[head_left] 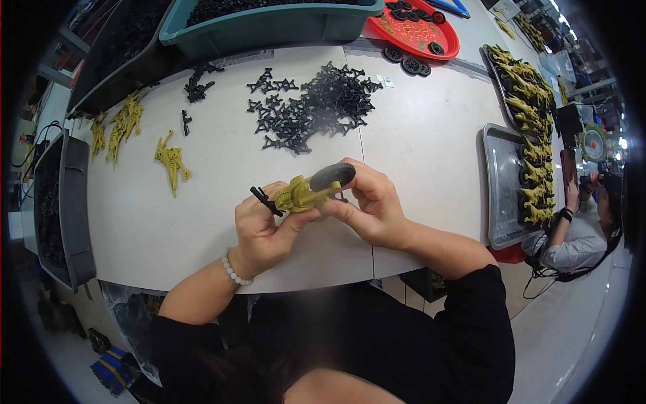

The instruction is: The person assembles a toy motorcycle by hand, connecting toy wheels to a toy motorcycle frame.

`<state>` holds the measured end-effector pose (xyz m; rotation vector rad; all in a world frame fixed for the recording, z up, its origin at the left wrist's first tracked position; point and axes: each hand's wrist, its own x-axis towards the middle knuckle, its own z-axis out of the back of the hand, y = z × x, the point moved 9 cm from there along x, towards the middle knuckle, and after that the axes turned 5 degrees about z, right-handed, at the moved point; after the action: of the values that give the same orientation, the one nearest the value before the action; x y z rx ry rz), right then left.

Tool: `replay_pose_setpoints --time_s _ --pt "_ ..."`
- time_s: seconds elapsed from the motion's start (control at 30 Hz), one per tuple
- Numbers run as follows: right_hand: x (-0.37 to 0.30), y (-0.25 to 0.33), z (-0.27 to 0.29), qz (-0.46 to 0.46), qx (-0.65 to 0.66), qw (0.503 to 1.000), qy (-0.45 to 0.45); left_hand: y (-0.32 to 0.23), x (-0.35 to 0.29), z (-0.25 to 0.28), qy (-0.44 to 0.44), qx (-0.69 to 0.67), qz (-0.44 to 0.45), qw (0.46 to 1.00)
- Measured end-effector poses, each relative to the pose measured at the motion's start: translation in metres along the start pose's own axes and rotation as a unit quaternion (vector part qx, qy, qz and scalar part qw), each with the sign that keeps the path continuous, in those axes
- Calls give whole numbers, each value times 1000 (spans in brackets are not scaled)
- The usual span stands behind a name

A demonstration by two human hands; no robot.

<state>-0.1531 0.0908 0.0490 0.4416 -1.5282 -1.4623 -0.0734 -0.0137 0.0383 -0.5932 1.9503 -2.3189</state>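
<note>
Between my two hands, above the near part of the white table, is a yellow toy motorcycle (296, 195) with black handlebars at its left end and a black wheel (333, 176) at its right end. My left hand (259, 225) is closed around the handlebar end, thumb along the underside. My right hand (370, 205) grips the wheel end, its fingers behind the tyre and its thumb against the yellow body. The fingers partly hide the lower side of the toy. Beyond the hands lies a heap of small black plastic parts (336, 97).
Several yellow motorcycle bodies (173, 163) lie at the left. A teal bin (282, 25) and a red tray (417, 34) with black wheels stand at the back. Metal trays (501, 215) hold yellow motorcycles at the right; beyond them is another person (579, 246). A grey bin (77, 215) stands left.
</note>
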Motion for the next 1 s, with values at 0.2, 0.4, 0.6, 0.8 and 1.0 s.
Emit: replay_pose_setpoints --time_s 0.2,0.4,0.6,0.8,1.0 --pt "2 -18 7 -65 86 994 -22 21 5 -5 -20 -203 119 972" --pt "5 -8 3 -72 38 996 38 39 4 -9 -6 -326 205 923" --pt "2 -21 5 -123 55 990 40 47 1 -10 -25 -387 258 885" --pt "-3 -35 3 -236 156 959 11 49 0 -9 -32 -382 264 885" --pt "-5 -39 2 -251 203 946 -6 48 1 -9 -39 -364 272 890"
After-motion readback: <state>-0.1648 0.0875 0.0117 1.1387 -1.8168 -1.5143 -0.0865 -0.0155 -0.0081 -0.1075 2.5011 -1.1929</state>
